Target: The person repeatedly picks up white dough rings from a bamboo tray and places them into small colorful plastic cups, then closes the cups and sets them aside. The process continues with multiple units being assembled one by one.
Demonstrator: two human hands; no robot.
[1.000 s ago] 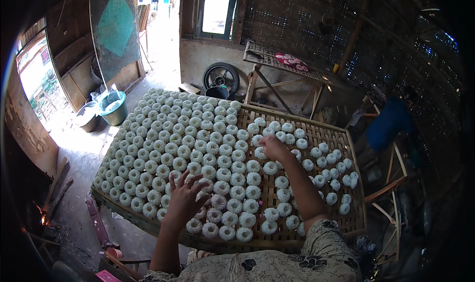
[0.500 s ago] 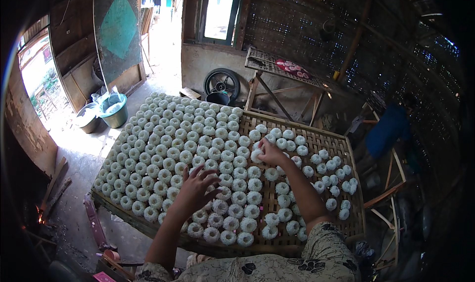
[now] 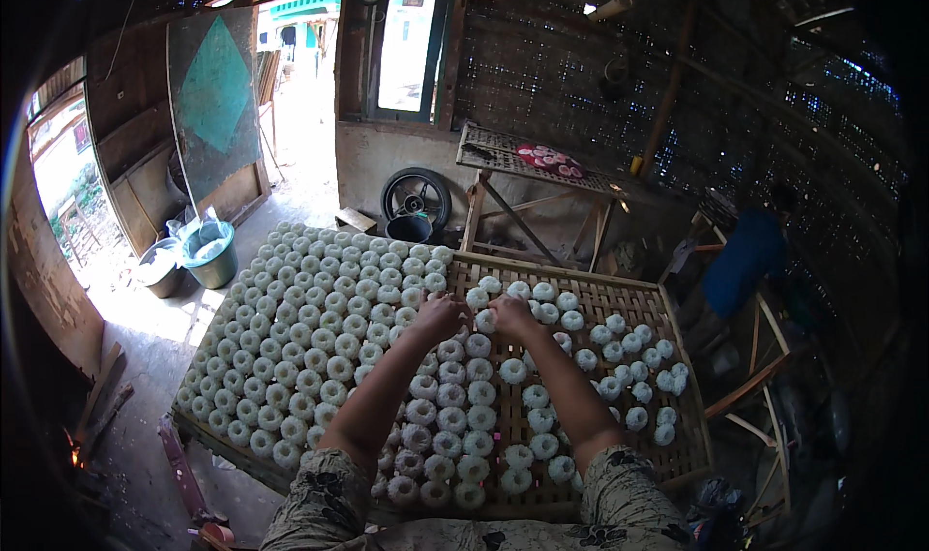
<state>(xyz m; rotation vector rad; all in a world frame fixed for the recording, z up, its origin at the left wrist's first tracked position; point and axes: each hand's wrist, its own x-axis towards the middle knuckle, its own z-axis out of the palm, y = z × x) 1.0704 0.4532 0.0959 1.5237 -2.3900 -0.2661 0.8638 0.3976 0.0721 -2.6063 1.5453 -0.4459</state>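
Rows of white, rough-surfaced ring-shaped cakes (image 3: pixel 310 297) cover the left and middle of a large woven bamboo rack (image 3: pixel 600 454). My left hand (image 3: pixel 442 317) reaches over the rows near the rack's far middle, its fingers curled together; what lies under them is hidden. Close beside it, my right hand (image 3: pixel 513 317) is closed at the fingertips on a white ring-shaped cake (image 3: pixel 486 322). Another white ring (image 3: pixel 477 298) sits just beyond, between the two hands. Looser rings (image 3: pixel 639 369) lie scattered on the right part of the rack.
A slatted table (image 3: pixel 542 169) with a red patterned item stands behind the rack, near a wheel (image 3: pixel 416 199) and a dark bucket (image 3: pixel 409 228). Two buckets (image 3: pixel 208 256) stand by the doorway. At left a small fire (image 3: pixel 74 448) burns. A person in blue (image 3: pixel 740 261) is at far right.
My left hand has moved right and farther out, its spread fingers now curled. My right hand stays near the same rings, now beside the left. The view has shifted slightly.
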